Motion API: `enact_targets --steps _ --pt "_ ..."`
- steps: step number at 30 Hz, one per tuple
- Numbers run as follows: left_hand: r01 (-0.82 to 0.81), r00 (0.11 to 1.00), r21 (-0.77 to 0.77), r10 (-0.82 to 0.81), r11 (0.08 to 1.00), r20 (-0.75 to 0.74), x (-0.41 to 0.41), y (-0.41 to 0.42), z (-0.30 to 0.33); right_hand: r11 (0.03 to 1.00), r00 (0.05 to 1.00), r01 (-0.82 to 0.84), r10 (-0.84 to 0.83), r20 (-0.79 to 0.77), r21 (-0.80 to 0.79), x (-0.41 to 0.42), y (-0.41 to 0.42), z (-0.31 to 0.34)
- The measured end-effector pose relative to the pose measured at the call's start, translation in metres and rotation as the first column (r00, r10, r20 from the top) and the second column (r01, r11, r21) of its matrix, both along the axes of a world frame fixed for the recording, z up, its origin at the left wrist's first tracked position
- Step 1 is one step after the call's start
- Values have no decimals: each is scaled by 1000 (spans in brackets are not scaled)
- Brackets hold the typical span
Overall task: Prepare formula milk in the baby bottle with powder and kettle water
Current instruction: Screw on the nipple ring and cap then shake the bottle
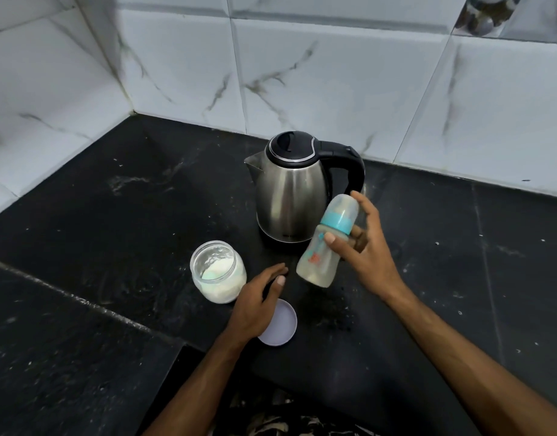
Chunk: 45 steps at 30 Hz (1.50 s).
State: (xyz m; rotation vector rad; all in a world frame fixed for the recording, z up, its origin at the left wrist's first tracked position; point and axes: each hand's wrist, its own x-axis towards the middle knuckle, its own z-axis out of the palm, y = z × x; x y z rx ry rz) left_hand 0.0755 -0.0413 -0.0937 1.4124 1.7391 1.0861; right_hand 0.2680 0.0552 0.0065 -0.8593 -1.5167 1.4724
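Black counter (pixel 113 215): right hand (pixel 370 256) grips baby bottle (pixel 326 243); left hand (pixel 258 302) relaxed, fingers straight.

Steel kettle (pixel 289 196) black-lidded; bottle (pixel 326 243) teal-ringed; lid (pixel 283 328) lilac; counter (pixel 113 215) black.

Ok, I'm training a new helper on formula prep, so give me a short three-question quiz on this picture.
1. True or false: the powder jar is open.
2. Which hand holds the baby bottle? A) left B) right C) neither
3. Fill in: the jar's lid lies on the ____, partly under the left hand.

Key
1. True: its mouth is uncovered, with powder inside.
2. B: the right hand grips it, tilted, in front of the kettle.
3. Counter.
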Motion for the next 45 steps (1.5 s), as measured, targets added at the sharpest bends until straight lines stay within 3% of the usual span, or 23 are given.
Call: enact_targets --steps 3,8,13,16,18,22,23,26,28,32,37,41,43,45 --pt "-12 1000 12 12 1000 27 1 0 -2 999 999 -43 43 20 16 -1 -4 5" --pt "-25 999 25 23 999 49 3 -2 -4 971 957 190 -216 -192 -143 -4 0 0" --pt "-35 997 10 34 999 73 2 -3 -5 994 997 -75 77 28 -73 0 -18 -8" --pt "-35 997 24 33 999 70 3 -3 -4 973 975 157 -180 -131 -168 -3 -8 1" --pt "-40 996 25 38 999 77 3 -4 -5 942 938 225 -279 -207 -251 -5 -7 1" --pt "-41 997 21 40 999 65 2 -3 -8 990 998 -57 61 28 -132 -5 -30 -7" --pt "-41 997 22 39 999 65 1 -3 -9 991 996 -74 79 41 -111 -4 -29 -7" --pt "-40 998 33 38 999 57 1 -2 -8 977 980 130 -154 -130 -171 -8 -14 2" --pt "-41 998 36 39 998 58 2 -3 -7 959 958 181 -221 -181 -217 -9 -11 3" --pt "-41 997 37 38 998 63 1 -3 -7 990 997 -68 72 28 -122 -10 -27 0" --pt "-40 998 37 38 999 59 2 -3 -5 963 967 146 -187 -171 -228 -12 -18 4" --pt "-34 997 29 32 999 76 2 -4 -5 988 996 -78 81 21 -134 -10 -31 0" --pt "-39 997 31 36 999 70 1 -4 -5 993 999 6 -11 -39 -121 -10 -23 5" --pt "-40 997 35 38 999 65 2 -4 -3 966 963 147 -188 -192 -212 -10 -13 9"
